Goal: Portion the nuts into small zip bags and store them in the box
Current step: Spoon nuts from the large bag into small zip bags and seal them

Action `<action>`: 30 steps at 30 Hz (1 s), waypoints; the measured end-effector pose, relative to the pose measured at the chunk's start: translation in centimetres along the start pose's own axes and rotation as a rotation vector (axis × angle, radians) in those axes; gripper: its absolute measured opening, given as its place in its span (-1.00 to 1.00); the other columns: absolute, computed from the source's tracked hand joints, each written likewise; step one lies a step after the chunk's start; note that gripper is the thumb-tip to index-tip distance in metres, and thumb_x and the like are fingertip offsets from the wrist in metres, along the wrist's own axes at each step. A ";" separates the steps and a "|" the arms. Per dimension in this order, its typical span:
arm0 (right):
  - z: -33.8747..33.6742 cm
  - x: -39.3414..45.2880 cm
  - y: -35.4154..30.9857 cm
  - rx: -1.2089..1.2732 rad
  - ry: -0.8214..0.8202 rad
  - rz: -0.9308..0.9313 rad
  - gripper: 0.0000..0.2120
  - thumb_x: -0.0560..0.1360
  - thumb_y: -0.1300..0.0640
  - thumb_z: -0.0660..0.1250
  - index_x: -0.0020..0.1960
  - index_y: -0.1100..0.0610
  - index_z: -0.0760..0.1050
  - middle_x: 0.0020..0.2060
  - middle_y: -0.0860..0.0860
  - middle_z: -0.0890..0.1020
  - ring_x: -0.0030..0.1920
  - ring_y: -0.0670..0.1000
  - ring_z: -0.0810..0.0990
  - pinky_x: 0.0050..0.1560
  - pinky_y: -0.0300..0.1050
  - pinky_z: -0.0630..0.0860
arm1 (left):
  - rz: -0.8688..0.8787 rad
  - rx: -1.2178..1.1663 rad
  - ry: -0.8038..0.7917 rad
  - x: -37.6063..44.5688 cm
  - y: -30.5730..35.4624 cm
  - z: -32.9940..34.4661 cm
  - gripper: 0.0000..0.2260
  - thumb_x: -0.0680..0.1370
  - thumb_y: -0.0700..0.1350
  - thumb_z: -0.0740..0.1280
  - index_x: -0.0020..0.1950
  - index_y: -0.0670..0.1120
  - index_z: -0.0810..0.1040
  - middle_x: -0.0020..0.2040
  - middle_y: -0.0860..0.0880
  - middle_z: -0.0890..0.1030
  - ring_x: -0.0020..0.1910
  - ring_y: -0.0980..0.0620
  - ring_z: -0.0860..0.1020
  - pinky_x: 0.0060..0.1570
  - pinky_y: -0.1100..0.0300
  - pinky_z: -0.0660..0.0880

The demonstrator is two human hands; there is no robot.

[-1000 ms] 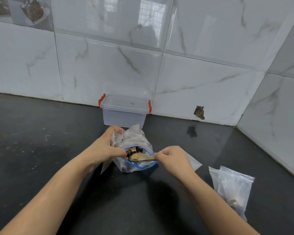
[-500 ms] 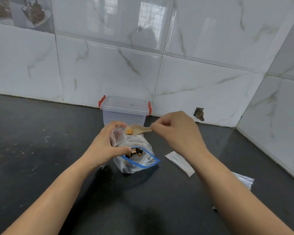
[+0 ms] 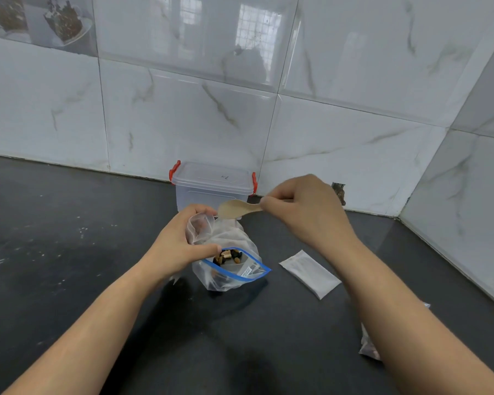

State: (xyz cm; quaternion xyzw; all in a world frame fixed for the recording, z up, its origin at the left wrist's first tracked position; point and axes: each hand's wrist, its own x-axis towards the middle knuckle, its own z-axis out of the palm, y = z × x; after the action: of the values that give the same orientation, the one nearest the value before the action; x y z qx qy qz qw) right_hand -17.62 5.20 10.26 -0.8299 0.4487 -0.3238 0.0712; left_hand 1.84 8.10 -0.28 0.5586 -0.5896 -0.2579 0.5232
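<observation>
My spoon [image 3: 237,209] is pale tan. The bag [image 3: 234,276] is clear with a blue zip strip, its nuts [image 3: 229,256] brown, black and cream. The box [image 3: 213,188] is clear with red clips. The counter [image 3: 69,252] is black; the wall tiles [image 3: 340,124] are white with grey veins.

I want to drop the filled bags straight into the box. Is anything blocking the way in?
Yes: the box at the wall has its lid on, with the red clips at both ends against it. The counter between the bag of nuts and the box shows nothing else in the way.
</observation>
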 end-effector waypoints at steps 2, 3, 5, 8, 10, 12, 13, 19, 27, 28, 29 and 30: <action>-0.6 -0.1 1.3 0.158 -0.066 0.108 -0.76 0.40 0.13 0.37 -0.36 0.27 0.52 -0.57 0.00 0.29 -0.48 -0.07 0.22 -0.43 -0.17 0.19 | -0.008 -0.037 0.023 0.0 -0.2 -0.2 -0.54 0.23 0.03 0.50 0.08 0.20 0.47 0.17 0.10 0.51 0.16 0.10 0.48 0.12 0.13 0.44; -0.7 -0.3 1.9 0.194 -0.118 0.162 -0.77 0.40 0.12 0.38 -0.36 0.25 0.56 -0.60 -0.06 0.26 -0.52 -0.11 0.20 -0.45 -0.19 0.18 | -0.014 -0.049 0.041 0.0 -0.2 -0.2 -0.56 0.24 0.01 0.49 0.08 0.21 0.49 0.17 0.09 0.49 0.16 0.12 0.47 0.10 0.15 0.43; -0.3 -1.0 3.1 0.136 -0.242 0.237 -0.80 0.39 0.10 0.40 -0.37 0.16 0.59 -0.61 -0.09 0.31 -0.54 -0.13 0.24 -0.46 -0.23 0.20 | -0.029 -0.085 0.082 0.0 -0.4 -0.3 -0.63 0.36 -0.14 0.49 0.08 0.18 0.52 0.19 0.07 0.44 0.16 0.17 0.44 0.02 0.24 0.41; 2.5 -2.2 4.1 -0.014 -0.323 0.254 -0.83 0.41 0.07 0.35 -0.34 0.08 0.59 -0.52 -0.09 0.48 -0.44 -0.10 0.42 -0.39 -0.21 0.34 | -0.042 -0.188 0.115 0.2 -0.1 -0.6 -0.65 0.46 -0.26 0.40 0.13 0.13 0.54 0.09 0.04 0.50 -0.04 0.18 0.52 -0.23 0.36 0.44; 4.6 -3.1 4.3 -0.027 -0.331 0.268 -0.86 0.42 0.05 0.31 -0.23 0.02 0.62 -0.37 -0.11 0.59 -0.31 -0.09 0.56 -0.30 -0.21 0.44 | -0.058 -0.299 0.135 0.1 -0.1 -1.1 -0.59 0.41 -0.19 0.45 0.17 0.16 0.52 -0.02 -0.02 0.55 -0.27 0.11 0.52 -0.33 0.26 0.47; 6.3 -3.9 4.4 0.000 -0.347 0.281 -0.90 0.43 0.00 0.31 -0.19 -0.07 0.59 -0.34 -0.15 0.57 -0.27 -0.13 0.55 -0.30 -0.19 0.45 | -0.097 -0.429 0.181 0.1 -0.1 -1.6 -0.52 0.33 -0.11 0.49 0.21 0.13 0.49 0.01 -0.12 0.59 -0.22 -0.03 0.54 -0.26 0.04 0.51; 6.8 -4.2 4.4 0.006 -0.358 0.286 -0.94 0.42 -0.04 0.31 -0.17 -0.09 0.55 -0.37 -0.15 0.52 -0.30 -0.14 0.51 -0.34 -0.20 0.42 | -0.117 -0.493 0.223 0.2 -0.2 -1.8 -0.52 0.33 -0.12 0.51 0.20 0.07 0.49 0.02 -0.15 0.60 -0.20 -0.11 0.55 -0.23 -0.05 0.50; 6.4 -4.6 3.9 -0.240 -0.321 0.230 -0.78 0.44 -0.13 0.26 0.03 -0.07 0.44 -0.08 -0.12 0.58 -0.07 -0.04 0.55 -0.18 -0.13 0.45 | -0.091 -0.673 0.422 0.7 -0.3 -2.7 -0.66 0.35 -0.08 0.48 0.07 -0.17 0.59 -0.30 -0.01 0.66 -0.42 0.01 0.61 -0.36 0.09 0.53; 5.8 -3.8 1.5 0.142 0.000 0.031 -0.84 0.50 -0.04 0.30 0.05 -0.07 0.56 -0.08 -0.18 0.61 -0.09 -0.21 0.54 -0.08 -0.34 0.45 | 0.051 -0.802 0.314 0.1 1.8 -2.2 -0.71 0.36 -0.02 0.44 -0.14 -0.21 0.49 -0.29 -0.07 0.61 -0.33 -0.11 0.57 -0.31 0.01 0.54; 5.8 -3.7 1.2 0.278 0.013 0.041 -0.86 0.50 -0.03 0.32 0.02 -0.07 0.58 -0.11 -0.17 0.63 -0.11 -0.21 0.56 -0.09 -0.37 0.47 | 0.066 -0.782 0.251 0.0 2.2 -1.7 -0.64 0.36 0.00 0.46 -0.11 -0.26 0.46 -0.29 -0.13 0.56 -0.32 -0.15 0.54 -0.29 -0.04 0.52; 5.9 -3.6 1.0 0.429 0.018 0.063 -0.89 0.49 -0.01 0.34 -0.01 -0.07 0.59 -0.15 -0.15 0.65 -0.13 -0.20 0.58 -0.11 -0.36 0.49 | 0.065 -0.765 0.209 -0.3 2.8 -1.0 -0.67 0.40 -0.02 0.42 -0.11 -0.26 0.44 -0.31 -0.16 0.53 -0.34 -0.16 0.52 -0.31 -0.04 0.52; 6.0 -3.5 0.9 0.569 0.018 0.083 -0.92 0.48 -0.01 0.36 -0.05 -0.06 0.61 -0.18 -0.13 0.67 -0.15 -0.18 0.60 -0.11 -0.34 0.51 | 0.058 -0.741 0.185 -0.6 3.2 0.0 -0.75 0.44 -0.07 0.36 -0.14 -0.25 0.44 -0.35 -0.17 0.50 -0.37 -0.16 0.51 -0.37 0.04 0.51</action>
State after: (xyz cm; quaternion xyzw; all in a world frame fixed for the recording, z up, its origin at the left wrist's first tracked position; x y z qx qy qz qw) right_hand -16.05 6.40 3.58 -0.7545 0.3740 -0.4408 0.3107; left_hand 0.48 9.39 2.39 0.3357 -0.4223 -0.3873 0.7476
